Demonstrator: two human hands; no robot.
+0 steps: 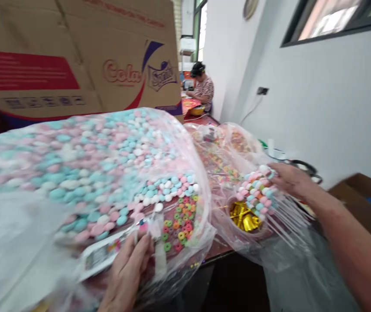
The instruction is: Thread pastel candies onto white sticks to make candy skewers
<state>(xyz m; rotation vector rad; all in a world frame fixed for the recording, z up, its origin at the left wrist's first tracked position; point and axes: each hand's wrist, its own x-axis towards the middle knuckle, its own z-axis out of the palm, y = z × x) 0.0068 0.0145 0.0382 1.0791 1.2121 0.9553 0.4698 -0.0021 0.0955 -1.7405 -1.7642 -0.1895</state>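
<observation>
My right hand is closed around one end of a bunch of pastel beaded strands. Pale string tails hang below it, blurred. Under the strands sits a round tub with gold foil tassels. My left hand has its fingers pressed together at the edge of a white-edged flat pack with small coloured pieces on it. Beside that hand, a clear plastic bag holds pink, blue and white candy-like beads. Small multicoloured ring beads lie near its right edge.
A large cardboard box stands behind the bead bag. More clear bags of coloured pieces lie along the table. A person sits at the far end by a yellow basin. At right is an open carton.
</observation>
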